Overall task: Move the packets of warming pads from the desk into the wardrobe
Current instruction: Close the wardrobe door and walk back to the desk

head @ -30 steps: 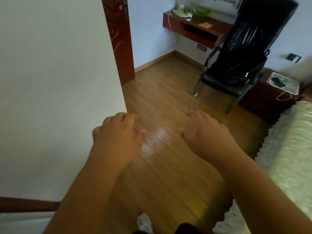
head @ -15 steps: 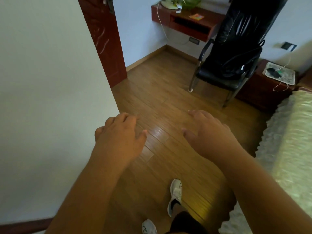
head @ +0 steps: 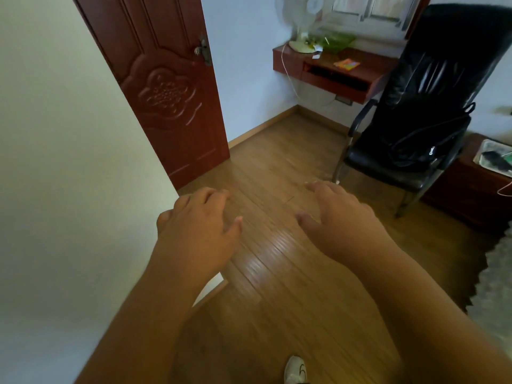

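Observation:
A red-brown wall-mounted desk (head: 343,76) hangs at the far end of the room. An orange and yellow packet (head: 347,64) lies flat on its top. My left hand (head: 198,231) and my right hand (head: 340,223) hover palm down over the wooden floor, far short of the desk. Both hold nothing; their fingers are loosely apart, the left ones slightly curled. A large pale panel (head: 69,176) fills the left side beside my left hand; I cannot tell whether it belongs to the wardrobe.
A black office chair (head: 421,115) stands right of the desk, partly in front of it. A dark red door (head: 166,87) is at the left. A fan (head: 302,26) and green items sit on the desk. A nightstand (head: 476,184) and bed edge (head: 496,286) are at right.
The view has lifted and moved forward toward the desk, so door and desk show more fully. Both hands stay out in front, empty. My feet have shifted on the floor.

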{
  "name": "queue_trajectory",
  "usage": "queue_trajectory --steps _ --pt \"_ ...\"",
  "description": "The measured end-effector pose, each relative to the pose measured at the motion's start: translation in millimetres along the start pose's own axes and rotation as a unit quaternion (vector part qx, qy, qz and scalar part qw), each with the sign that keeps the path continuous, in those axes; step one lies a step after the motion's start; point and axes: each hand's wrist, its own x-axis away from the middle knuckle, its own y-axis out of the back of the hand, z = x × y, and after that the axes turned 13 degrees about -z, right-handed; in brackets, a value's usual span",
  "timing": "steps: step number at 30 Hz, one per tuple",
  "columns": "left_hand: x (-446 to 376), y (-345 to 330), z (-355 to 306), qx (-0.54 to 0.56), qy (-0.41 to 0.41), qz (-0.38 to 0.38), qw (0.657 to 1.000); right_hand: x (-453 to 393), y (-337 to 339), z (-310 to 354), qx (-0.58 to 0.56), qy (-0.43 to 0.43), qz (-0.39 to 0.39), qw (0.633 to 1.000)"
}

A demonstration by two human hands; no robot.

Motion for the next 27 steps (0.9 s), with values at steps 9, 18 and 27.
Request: queue_trajectory --steps 9,18,27 --pt "-53.4 -29.6 -50.5 0.012 -0.013 0.025 1.000 -64.3 10.1 -54.5 0.020 0.006 -0.013 1.000" --pt "-129.8 -54.3 -101.0 0.049 -0.085 0.034 0.995 -114.1 12.9 -102.1 0.038 -0.069 -0.036 0.996" --pt "-243.3 -97.8 -129.9 0.110 -0.162 0.063 0.979 -189.8 13.2 -117.6 0.061 -0.162 -0.040 0.984"
